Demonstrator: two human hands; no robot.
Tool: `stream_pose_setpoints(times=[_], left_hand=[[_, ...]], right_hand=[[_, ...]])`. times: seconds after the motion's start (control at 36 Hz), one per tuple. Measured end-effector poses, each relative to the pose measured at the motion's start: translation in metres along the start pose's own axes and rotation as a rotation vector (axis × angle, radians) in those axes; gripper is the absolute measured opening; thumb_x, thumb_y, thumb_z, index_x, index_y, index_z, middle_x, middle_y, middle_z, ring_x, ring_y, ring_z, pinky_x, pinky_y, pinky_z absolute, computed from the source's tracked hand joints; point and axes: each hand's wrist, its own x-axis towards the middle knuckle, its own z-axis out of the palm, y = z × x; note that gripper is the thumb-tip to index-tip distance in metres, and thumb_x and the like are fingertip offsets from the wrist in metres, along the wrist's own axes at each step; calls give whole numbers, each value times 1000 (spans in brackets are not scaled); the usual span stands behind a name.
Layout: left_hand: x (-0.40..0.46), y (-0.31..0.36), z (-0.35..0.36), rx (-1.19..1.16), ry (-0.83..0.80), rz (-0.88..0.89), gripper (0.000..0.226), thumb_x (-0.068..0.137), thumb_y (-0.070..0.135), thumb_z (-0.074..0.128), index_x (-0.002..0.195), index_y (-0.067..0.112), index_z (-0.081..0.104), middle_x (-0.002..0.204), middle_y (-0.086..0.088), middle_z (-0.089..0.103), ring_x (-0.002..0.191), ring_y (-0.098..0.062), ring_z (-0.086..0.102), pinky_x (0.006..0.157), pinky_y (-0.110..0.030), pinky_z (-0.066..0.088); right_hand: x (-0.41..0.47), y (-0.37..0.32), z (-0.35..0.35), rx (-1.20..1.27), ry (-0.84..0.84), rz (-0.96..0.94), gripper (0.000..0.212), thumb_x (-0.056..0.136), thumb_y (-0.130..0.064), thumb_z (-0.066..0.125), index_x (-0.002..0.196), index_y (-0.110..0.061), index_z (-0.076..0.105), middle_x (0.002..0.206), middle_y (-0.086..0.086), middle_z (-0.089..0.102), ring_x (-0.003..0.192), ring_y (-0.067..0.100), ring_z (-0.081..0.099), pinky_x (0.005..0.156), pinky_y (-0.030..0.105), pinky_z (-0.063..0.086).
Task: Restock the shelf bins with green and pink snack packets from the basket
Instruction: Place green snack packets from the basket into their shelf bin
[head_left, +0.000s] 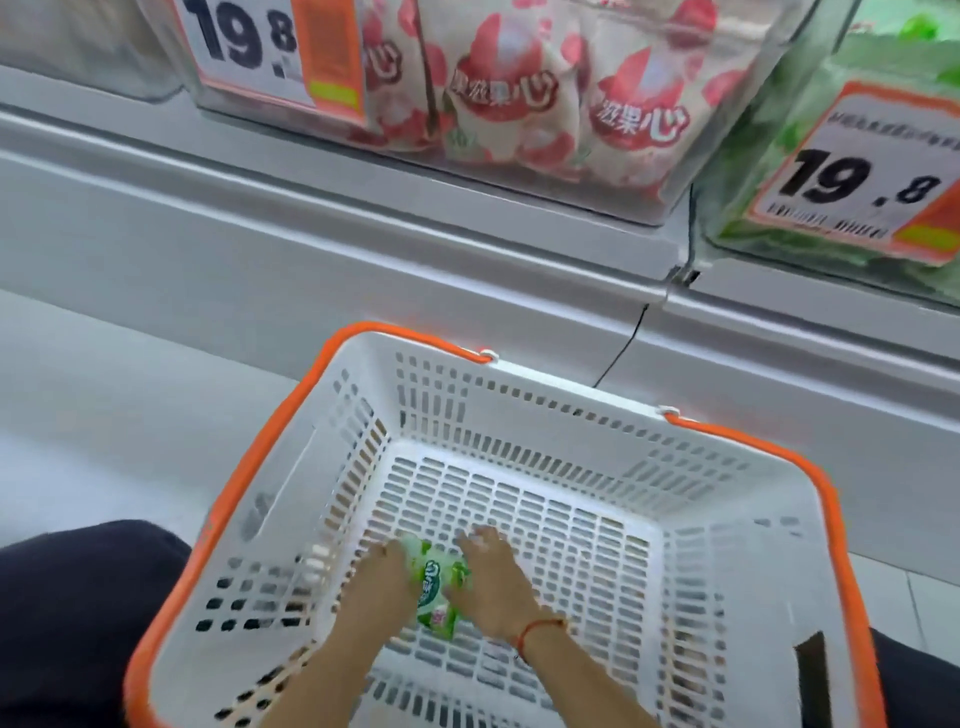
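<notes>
Person crouched over a white slotted plastic basket with orange rim and handles (519, 447), set on the floor near the shelf base; both hands down on its floor, near-left corner, closing on one small green glossy snack packet (435, 592), the only packet I can see in the basket. Risks, as I judge them: the film looks slick and the packet lies flat on the slots, so it could slide away or catch an edge in a slot when lifted; it belongs in the clear bin of green packets (831, 156) far right, not the clear bin of pink-and-white packets (519, 93) at far centre, so a misdrop is possible. Left hand (387, 569) presses the packet's left side, fingers curled over its edge; right hand (488, 566) covers the right side, fingers loosely bent and touching it; motion blur hides whether either thumb is underneath.
</notes>
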Motion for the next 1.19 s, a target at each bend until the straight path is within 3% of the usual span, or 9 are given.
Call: stream_pose_setpoints(times=[0.08, 0.19, 0.33, 0.5, 0.64, 0.81, 0.94, 1.06, 1.19], left_hand=[[-1, -5, 7, -93, 142, 24, 22, 93, 22, 49, 115, 19, 46, 102, 3, 59, 90, -15, 58, 72, -27, 44], [1, -4, -7, -422, 108, 77, 7, 94, 23, 56, 95, 24, 49, 85, 1, 60, 75, -15, 54, 60, -23, 40], [-2, 24, -52, -630, -35, 273, 8, 90, 12, 64, 91, 6, 68, 82, -1, 60, 85, -18, 56, 74, -21, 43], [-50, 94, -128, -513, -258, 384, 62, 79, 60, 65, 124, 20, 52, 122, 7, 60, 103, -9, 61, 81, -23, 53], [-101, 146, -178, -466, -194, 720, 37, 84, 32, 70, 111, 7, 65, 103, -6, 73, 92, -14, 70, 80, -28, 56], [-172, 203, -241, -410, 110, 1027, 51, 68, 59, 75, 89, 13, 69, 83, -6, 72, 74, -10, 63, 69, -30, 48], [-228, 240, -283, -492, 355, 1276, 12, 80, 32, 70, 78, 21, 68, 69, 15, 67, 63, 5, 57, 57, -14, 41], [-243, 268, -315, -502, 657, 1273, 31, 79, 55, 69, 91, 26, 68, 82, 9, 72, 77, -11, 68, 72, -38, 56], [-237, 305, -331, -267, 888, 1190, 31, 83, 55, 62, 88, 26, 59, 82, 6, 68, 80, -17, 64, 74, -43, 52]], right_hand=[[-2, 1, 17, -108, 135, -107, 57, 90, -33, 61, 140, -14, 41, 151, 3, 25, 137, 24, 27, 110, 38, 32], [-3, 4, 4, 50, 155, -109, 19, 88, -30, 65, 96, -17, 53, 100, 3, 56, 89, 17, 50, 78, 29, 43], [-12, 16, -72, 260, 86, -130, 39, 76, -27, 79, 66, -34, 42, 77, -17, 49, 67, -5, 46, 58, 11, 36], [-69, 7, -187, 327, 83, -199, 33, 72, -16, 83, 71, -25, 51, 63, -10, 43, 58, 2, 42, 51, 11, 33], [-145, -4, -272, 197, 34, -279, 40, 77, -20, 79, 69, -26, 41, 59, -13, 37, 44, -2, 37, 45, 11, 29], [-239, -13, -347, 63, 215, -340, 38, 75, -45, 76, 90, -17, 54, 84, -9, 55, 77, 7, 52, 73, 28, 43], [-296, -10, -400, 218, 577, -436, 27, 81, -50, 59, 83, -24, 67, 72, -13, 62, 68, -1, 56, 63, 16, 46], [-299, 12, -438, 61, 854, -421, 2, 85, -26, 69, 83, -26, 68, 78, -10, 68, 70, 4, 62, 66, 24, 51], [-277, 30, -450, -235, 812, -220, 34, 72, -42, 79, 101, -22, 74, 78, -20, 59, 66, -2, 56, 61, 10, 42]])
